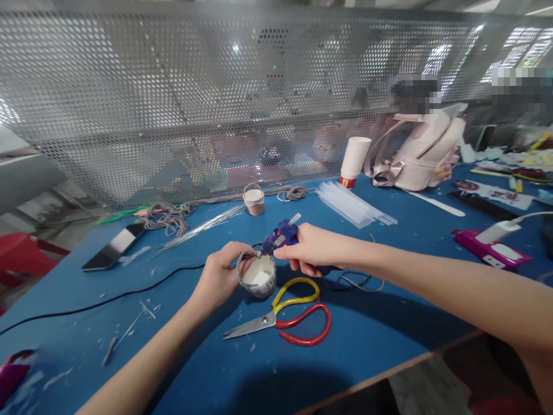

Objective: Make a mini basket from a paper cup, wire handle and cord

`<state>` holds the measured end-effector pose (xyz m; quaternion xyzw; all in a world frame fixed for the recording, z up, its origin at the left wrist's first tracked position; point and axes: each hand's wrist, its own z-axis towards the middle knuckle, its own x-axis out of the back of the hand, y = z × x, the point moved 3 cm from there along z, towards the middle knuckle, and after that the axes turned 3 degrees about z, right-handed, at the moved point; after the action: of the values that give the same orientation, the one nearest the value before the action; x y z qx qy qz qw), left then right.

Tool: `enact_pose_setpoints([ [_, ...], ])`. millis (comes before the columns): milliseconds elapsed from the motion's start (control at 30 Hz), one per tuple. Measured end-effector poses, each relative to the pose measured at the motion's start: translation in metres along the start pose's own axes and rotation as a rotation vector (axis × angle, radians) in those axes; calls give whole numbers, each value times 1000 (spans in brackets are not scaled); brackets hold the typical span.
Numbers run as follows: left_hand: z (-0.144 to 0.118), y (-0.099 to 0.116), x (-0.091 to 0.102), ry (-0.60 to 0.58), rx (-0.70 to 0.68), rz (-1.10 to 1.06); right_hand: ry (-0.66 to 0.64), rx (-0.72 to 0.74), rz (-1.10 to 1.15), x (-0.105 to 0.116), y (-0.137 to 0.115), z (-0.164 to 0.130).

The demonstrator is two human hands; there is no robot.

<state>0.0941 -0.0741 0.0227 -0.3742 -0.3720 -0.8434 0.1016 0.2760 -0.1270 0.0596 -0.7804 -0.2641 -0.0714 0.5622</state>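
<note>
My left hand (pixel 222 271) is closed on the side of a small paper cup (pixel 262 285) with grey cord around its outside, tilted so its white inside shows. My right hand (pixel 306 251) grips a blue hot glue gun (pixel 280 236), a clear glue stick poking out of its back. The gun's nozzle is at the cup's far rim; whether it touches cannot be made out. Just below the hands lie scissors (pixel 276 319) with one yellow and one red handle, blades pointing left. A second small cup (pixel 254 202) with a cord handle stands farther back.
Grey cord (pixel 168 218), clear glue sticks (pixel 203 227) and a phone (pixel 114 248) lie at left. White strips (pixel 352 203), stacked paper cups (pixel 355 161) and a pink backpack (pixel 427 150) are behind right. A purple power strip (pixel 492 249) sits far right. A black cable (pixel 129 291) crosses the table.
</note>
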Motion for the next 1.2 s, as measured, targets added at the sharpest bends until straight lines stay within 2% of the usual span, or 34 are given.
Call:
enact_pose_setpoints([
  [200,-1,-1,1,4,-10,-26,-17,-29,-14,0,-11,2],
  [933,0,-1,0,-23,-9,-37,23,-20,-245,2,-19,7],
  [1200,-1,-4,0,-26,-25,-35,7,-11,-219,1,-21,5],
])
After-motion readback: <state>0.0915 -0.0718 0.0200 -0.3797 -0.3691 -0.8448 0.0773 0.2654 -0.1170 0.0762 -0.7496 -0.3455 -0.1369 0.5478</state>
